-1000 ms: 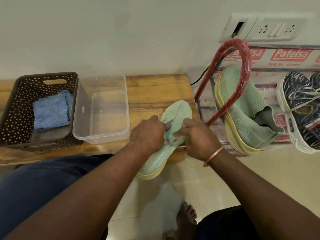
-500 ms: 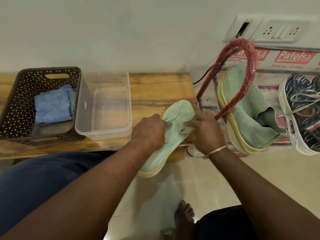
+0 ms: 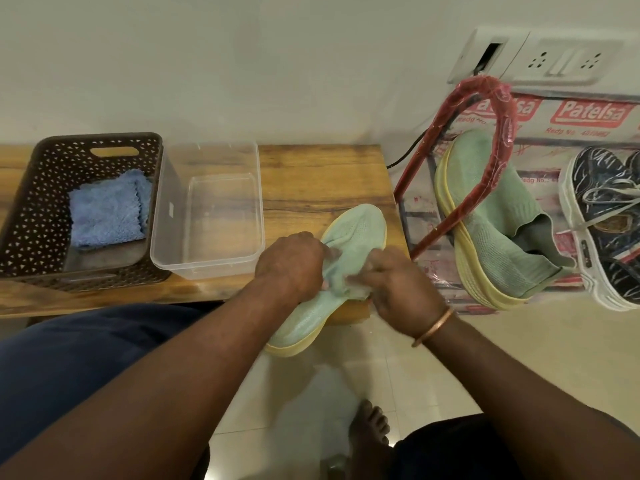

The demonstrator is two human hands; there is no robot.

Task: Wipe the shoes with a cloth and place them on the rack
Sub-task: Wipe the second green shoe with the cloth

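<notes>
Person, seen from above. Left hand (image 3: 291, 265) and right hand (image 3: 401, 289) bare; both forearms bare down to the frame's lower edge. Right wrist: one thin bangle (image 3: 434, 327), copper-coloured, plain, smooth, with a slight shine. Left thigh: navy cloth (image 3: 69, 358), dark, plain, matte, a few soft folds. Right thigh: darker cloth (image 3: 467, 445), near black, plain; whether it is the same garment as the navy one, cannot tell. One foot (image 3: 370, 427) bare, toes showing; which foot, cannot tell.
</notes>
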